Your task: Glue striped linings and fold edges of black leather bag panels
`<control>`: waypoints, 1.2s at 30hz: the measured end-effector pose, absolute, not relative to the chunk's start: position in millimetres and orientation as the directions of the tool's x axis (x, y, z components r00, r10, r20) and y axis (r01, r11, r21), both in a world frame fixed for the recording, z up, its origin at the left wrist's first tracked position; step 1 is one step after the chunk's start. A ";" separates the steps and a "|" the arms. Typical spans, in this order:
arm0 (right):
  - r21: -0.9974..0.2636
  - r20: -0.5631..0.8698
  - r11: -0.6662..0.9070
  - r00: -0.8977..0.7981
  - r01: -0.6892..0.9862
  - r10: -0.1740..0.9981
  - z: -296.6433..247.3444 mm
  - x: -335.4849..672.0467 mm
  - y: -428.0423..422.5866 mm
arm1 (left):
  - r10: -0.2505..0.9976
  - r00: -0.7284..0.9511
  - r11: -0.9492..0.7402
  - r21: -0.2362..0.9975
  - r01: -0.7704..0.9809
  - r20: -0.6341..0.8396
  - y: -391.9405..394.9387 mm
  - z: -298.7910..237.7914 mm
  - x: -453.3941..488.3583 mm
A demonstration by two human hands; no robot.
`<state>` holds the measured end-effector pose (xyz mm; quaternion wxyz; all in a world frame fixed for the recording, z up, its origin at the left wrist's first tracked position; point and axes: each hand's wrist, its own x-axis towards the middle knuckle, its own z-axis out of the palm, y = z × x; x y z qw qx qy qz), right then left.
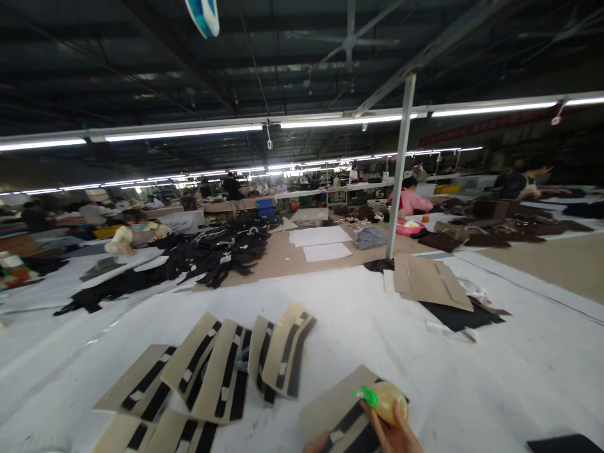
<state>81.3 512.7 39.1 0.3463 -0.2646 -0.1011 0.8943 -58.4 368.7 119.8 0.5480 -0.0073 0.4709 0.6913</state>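
Observation:
My right hand [394,434] is wrapped round a squeeze bottle [389,402] of yellowish liquid, its green nozzle pointing left. Beneath the bottle is a beige panel [325,402] with black strips and a small pale tab. At the bottom edge of the view, part of my left hand [315,443] grips that panel's near left edge; the rest of this hand is out of view. To the left, several similar beige panels [219,371] with black strips lie overlapping on the white table [349,314].
A brown board [427,280] rests on black material [460,314] at the right. Behind stands a metal post [401,170]. Black straps and pieces [212,248] are heaped at the far left, near a co-worker [134,233]. White sheets [321,237] lie farther back.

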 end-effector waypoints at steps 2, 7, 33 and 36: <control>-0.402 -0.391 -0.715 -0.599 -0.572 0.699 52.7 85.0 510.2 | 0.756 -0.409 0.058 0.674 -0.736 -0.512 369.1 130.4 -57.9; -0.544 -0.303 -0.539 -0.449 -0.643 0.841 132.5 86.4 505.2 | 0.776 -0.419 0.058 0.715 -0.697 -0.471 369.3 156.2 -44.0; -0.832 0.437 0.297 -0.222 -0.469 0.872 325.7 85.1 434.6 | 0.885 -0.465 -0.268 0.830 -0.488 0.012 332.4 339.8 -28.1; -0.820 0.405 0.245 -0.222 -0.518 0.887 334.5 84.1 424.0 | 0.880 -0.474 -0.257 0.856 -0.450 0.015 332.0 342.1 -27.5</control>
